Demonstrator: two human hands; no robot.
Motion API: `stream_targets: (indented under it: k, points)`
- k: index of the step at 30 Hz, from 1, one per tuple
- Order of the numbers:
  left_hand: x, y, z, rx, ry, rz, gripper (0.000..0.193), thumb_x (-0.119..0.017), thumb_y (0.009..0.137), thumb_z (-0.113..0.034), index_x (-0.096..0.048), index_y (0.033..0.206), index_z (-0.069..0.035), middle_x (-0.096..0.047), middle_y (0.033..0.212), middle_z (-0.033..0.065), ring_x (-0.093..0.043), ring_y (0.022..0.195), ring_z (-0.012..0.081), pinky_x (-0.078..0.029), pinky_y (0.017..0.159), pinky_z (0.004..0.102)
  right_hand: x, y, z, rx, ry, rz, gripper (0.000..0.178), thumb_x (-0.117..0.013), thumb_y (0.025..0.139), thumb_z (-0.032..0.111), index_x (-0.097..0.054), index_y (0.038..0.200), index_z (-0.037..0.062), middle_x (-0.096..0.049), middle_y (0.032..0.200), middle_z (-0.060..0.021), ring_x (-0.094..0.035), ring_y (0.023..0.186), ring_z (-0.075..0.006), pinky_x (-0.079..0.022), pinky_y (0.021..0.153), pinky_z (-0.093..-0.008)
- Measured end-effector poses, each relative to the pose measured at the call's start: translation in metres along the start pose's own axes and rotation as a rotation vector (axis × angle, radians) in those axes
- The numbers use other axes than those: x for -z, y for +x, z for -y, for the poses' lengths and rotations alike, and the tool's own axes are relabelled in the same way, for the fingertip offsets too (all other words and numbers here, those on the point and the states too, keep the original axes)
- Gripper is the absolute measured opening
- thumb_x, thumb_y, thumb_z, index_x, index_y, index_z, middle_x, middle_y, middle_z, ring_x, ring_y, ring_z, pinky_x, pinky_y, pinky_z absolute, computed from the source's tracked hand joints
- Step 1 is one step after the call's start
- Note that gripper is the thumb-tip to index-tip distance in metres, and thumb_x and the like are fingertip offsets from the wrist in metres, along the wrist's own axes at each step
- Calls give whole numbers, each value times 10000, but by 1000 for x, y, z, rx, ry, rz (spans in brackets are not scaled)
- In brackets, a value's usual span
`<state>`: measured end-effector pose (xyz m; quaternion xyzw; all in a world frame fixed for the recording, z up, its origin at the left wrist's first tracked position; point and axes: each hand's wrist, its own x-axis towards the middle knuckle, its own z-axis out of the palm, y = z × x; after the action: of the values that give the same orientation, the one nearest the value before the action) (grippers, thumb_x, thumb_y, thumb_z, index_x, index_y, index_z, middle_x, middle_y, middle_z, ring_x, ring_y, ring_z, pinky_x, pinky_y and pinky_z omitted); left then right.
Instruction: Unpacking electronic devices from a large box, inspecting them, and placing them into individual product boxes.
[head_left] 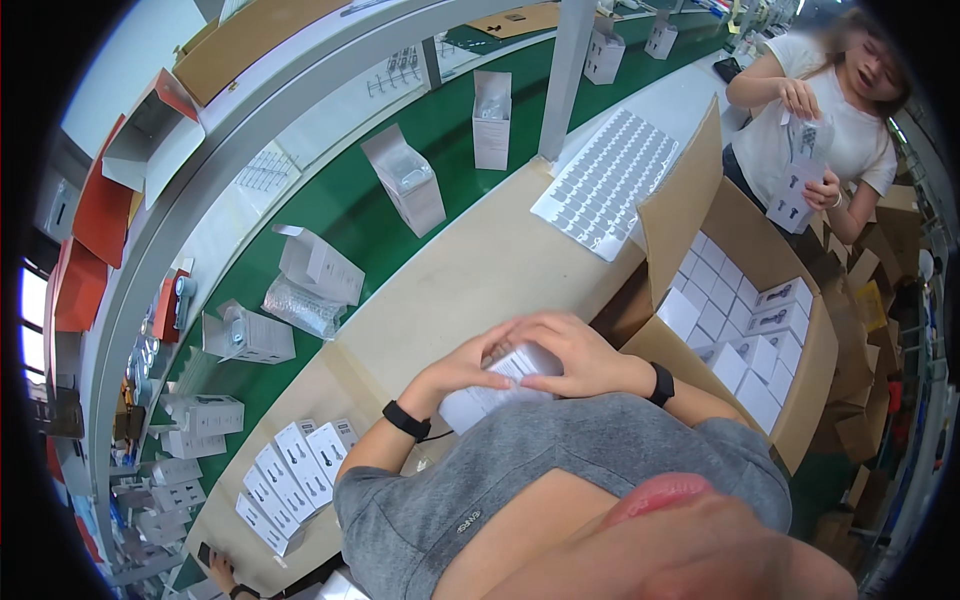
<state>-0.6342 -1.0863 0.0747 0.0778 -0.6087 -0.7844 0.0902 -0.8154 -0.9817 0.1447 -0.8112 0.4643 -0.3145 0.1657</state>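
Observation:
A small white carton box (480, 405) is held close in front of my chest, over the table edge. My left hand (462, 366) wraps its left side, with the thumb lying along the top. My right hand (580, 355) curls over it from the right, and its thumb presses the upper edge. Both hands are closed on the same box, whose far side the fingers hide. Beyond my hands lies a white sheet of grey labels (610, 180) on the beige table (480, 270). Right of my right hand stands a large open brown carton (822, 385), holding several rows of white boxes.
Left, a group of white printed boxes (295, 470) lies on the table. Along the green conveyor belt (450, 150) stand several open white boxes (405, 185), one with a bubble-wrapped item (300, 305). A metal post (568, 80) rises behind. Far right, a co-worker (775, 120) holds another white box (798, 185).

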Motion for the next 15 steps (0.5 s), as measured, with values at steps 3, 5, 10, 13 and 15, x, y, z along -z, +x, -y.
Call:
stream_targets:
  k: [3, 5, 10, 13, 15]
  points:
    - [-2, -10, 19, 128, -108, 93, 875, -739, 637, -147, -242, 1341, 3, -375, 1291, 111, -366, 1183, 180, -264, 995, 288, -6, -10, -1, -18, 43, 82, 381, -671, 682, 294, -570, 950, 43, -568, 872, -137, -545, 793, -298, -448, 687, -353]
    - [-5, -10, 18, 169, -174, 121, 846, -737, 641, -142, -269, 1330, 7, -379, 1290, 113, -359, 1189, 185, -252, 1002, 289, -6, -10, -1, 61, 36, 2, 318, -675, 675, 276, -593, 888, 55, -580, 768, -115, -549, 687, -287, -457, 611, -333]
    - [0, -7, 23, 195, -190, 127, 830, -746, 633, -157, -302, 1314, 9, -381, 1294, 112, -344, 1206, 193, -238, 1013, 301, 2, -21, -23, -166, 388, -79, 126, -638, 691, 110, -606, 771, 17, -601, 751, -95, -583, 679, -195, -461, 640, -274]
    - [10, -9, 21, 84, -61, 131, 865, -762, 606, -170, -300, 1315, 9, -370, 1302, 113, -325, 1226, 202, -219, 1028, 308, 8, -25, -53, -518, 807, -271, 94, -587, 747, 59, -601, 814, -6, -615, 788, -85, -575, 708, -160, -456, 671, -263]
    - [18, -11, 13, 6, 38, 31, 885, -769, 586, -167, -299, 1315, 12, -354, 1313, 115, -314, 1236, 208, -203, 1037, 311, 9, -25, -55, -563, 1013, -487, 168, -569, 785, 87, -594, 928, 2, -610, 898, -114, -582, 796, -184, -453, 727, -276]
